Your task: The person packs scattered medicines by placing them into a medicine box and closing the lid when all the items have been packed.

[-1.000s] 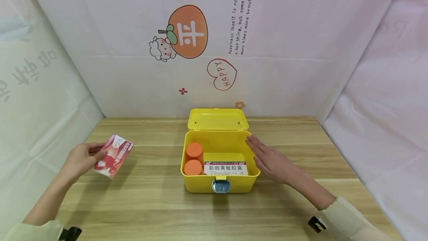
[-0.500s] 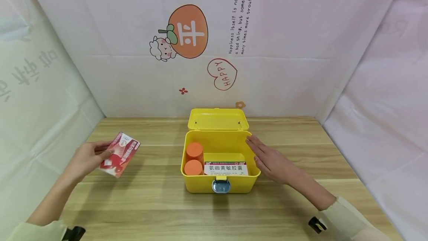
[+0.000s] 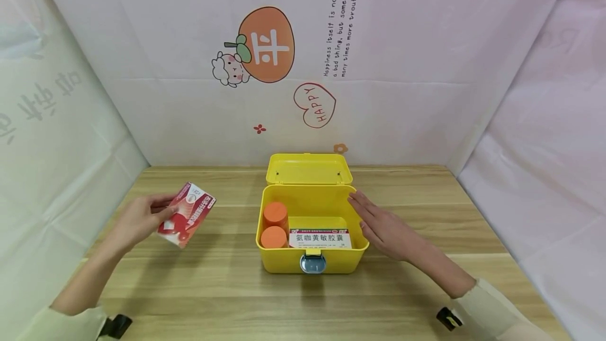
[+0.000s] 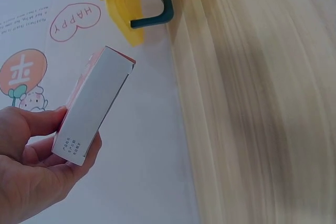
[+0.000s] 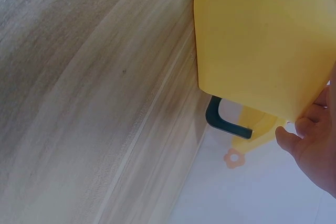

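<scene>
My left hand (image 3: 139, 220) pinches a red and white medicine box (image 3: 189, 213) above the left part of the table; the left wrist view shows the box's white narrow side (image 4: 97, 100) between thumb and fingers. A yellow storage box (image 3: 310, 262) stands mid-table with its lid (image 3: 307, 168) tipped back. Inside it, two orange-capped containers (image 3: 274, 237) sit along the left side, and a white carton (image 3: 319, 238) with dark printed characters lies near the front. My right hand (image 3: 385, 230), fingers extended, rests at the yellow box's right rim.
A blue-grey latch (image 3: 313, 263) hangs on the yellow box's front. Behind it, a dark green handle (image 5: 226, 121) shows in the right wrist view. White printed cloth (image 3: 402, 109) walls the wooden table (image 3: 227, 299) at the back and sides.
My left hand has carried the red and white medicine box rightward, toward the yellow storage box. My right hand and the yellow box have stayed in place.
</scene>
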{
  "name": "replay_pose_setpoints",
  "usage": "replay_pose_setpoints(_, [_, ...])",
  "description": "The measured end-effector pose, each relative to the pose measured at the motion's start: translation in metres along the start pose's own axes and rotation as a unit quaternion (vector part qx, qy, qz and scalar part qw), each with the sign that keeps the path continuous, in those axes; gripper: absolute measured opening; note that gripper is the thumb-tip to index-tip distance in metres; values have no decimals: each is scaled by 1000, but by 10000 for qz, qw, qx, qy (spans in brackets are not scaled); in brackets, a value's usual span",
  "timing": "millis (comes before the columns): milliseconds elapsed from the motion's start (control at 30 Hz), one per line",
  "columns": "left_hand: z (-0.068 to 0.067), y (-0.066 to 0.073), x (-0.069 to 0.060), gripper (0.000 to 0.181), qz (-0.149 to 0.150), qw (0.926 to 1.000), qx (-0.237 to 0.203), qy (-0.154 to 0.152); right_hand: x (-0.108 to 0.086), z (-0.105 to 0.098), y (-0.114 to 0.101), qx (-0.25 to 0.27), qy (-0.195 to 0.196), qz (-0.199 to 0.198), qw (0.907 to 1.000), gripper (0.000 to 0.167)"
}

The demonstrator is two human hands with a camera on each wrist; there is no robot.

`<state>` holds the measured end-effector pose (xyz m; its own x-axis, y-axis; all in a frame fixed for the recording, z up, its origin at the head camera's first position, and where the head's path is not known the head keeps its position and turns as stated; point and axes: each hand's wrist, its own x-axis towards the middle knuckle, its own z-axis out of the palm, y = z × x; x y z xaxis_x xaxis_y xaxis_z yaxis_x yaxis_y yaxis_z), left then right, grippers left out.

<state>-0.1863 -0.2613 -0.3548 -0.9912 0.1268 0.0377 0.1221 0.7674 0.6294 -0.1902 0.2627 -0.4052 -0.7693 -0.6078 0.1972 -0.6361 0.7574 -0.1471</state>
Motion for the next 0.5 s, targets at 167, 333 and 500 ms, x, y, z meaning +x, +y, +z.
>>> replay_pose_setpoints(167, [3, 12, 5, 48, 93, 10000, 19, 20, 0, 0, 0, 25, 12, -7, 10000, 56])
replay_pose_setpoints(333, [5, 26, 10, 45, 301, 9995, 117, 48, 0, -1, -1, 10, 44, -42, 10000, 56])
replay_pose_setpoints(500, [8, 40, 15, 43, 431, 9990, 129, 19, 0, -1, -1, -12, 25, -52, 10000, 56])
